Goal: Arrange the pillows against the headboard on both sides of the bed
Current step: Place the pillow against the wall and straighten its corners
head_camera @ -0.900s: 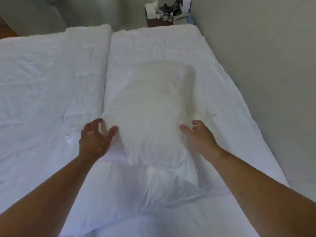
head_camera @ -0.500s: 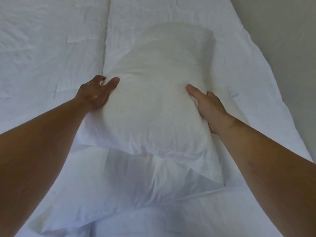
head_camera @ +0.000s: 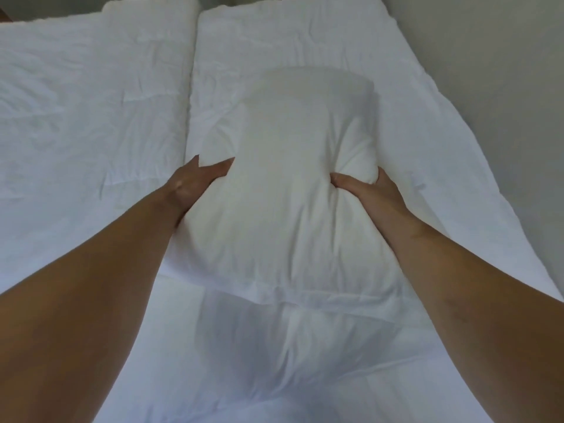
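Fingers (head_camera: 195, 163): left hand (head_camera: 190, 183) flat on pillow (head_camera: 290, 184) left edge | right hand (head_camera: 370, 190) pinching right edge

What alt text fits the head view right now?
A white pillow lies lengthwise on the white bed, the right hand gripping one side, the left hand pressed against the other. Its near end overlaps a second pillow.

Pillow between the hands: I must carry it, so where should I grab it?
Likely grip the pillow on its long sides at mid-length, one hand from each side. It lies lengthwise; the right hand grips its soft edge there, the left hand presses flat opposite.
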A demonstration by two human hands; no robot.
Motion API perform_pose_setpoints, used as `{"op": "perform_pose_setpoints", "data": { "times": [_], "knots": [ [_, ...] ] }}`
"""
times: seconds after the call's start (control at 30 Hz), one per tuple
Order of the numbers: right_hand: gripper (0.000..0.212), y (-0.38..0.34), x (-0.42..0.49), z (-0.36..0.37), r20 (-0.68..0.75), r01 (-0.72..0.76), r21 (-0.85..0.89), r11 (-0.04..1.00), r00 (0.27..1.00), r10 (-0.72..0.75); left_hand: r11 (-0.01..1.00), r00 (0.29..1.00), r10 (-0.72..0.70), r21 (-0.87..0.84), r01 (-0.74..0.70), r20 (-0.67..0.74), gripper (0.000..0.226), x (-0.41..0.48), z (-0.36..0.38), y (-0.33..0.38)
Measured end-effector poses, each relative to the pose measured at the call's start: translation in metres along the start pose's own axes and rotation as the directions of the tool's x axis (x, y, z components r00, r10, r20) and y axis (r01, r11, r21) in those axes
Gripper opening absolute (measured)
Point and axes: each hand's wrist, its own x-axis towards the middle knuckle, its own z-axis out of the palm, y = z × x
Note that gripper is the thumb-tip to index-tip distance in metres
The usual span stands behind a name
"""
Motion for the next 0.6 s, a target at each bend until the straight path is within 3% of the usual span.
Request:
{"op": "perform_pose_setpoints", "data": {
  "times": [0.07,0.13,0.43,0.6],
  "knots": [
    [0.058,-0.008,-0.006,-0.006,-0.016,0.045,-0.007,0.999,0.999,-0.045,0.999,0.997,0.032,-0.042,-0.035,-0.063,0.058,-0.017,0.006,0.007],
    [0.057,-0.018,-0.016,-0.015,-0.041,0.096,-0.023,0.995,0.994,-0.097,0.994,0.993,0.069,-0.074,-0.076,-0.094,0.044,-0.041,0.014,0.012],
    [0.075,-0.065,-0.095,-0.081,-0.081,0.316,-0.163,0.935,0.94,-0.332,0.948,0.962,0.151,-0.241,-0.206,-0.23,0.056,-0.141,0.061,0.022],
    [0.069,-0.085,-0.155,-0.133,-0.104,0.386,-0.21,0.898,0.905,-0.413,0.905,0.965,0.197,-0.348,-0.247,-0.171,0.065,-0.195,0.091,0.045]
  ]
}}
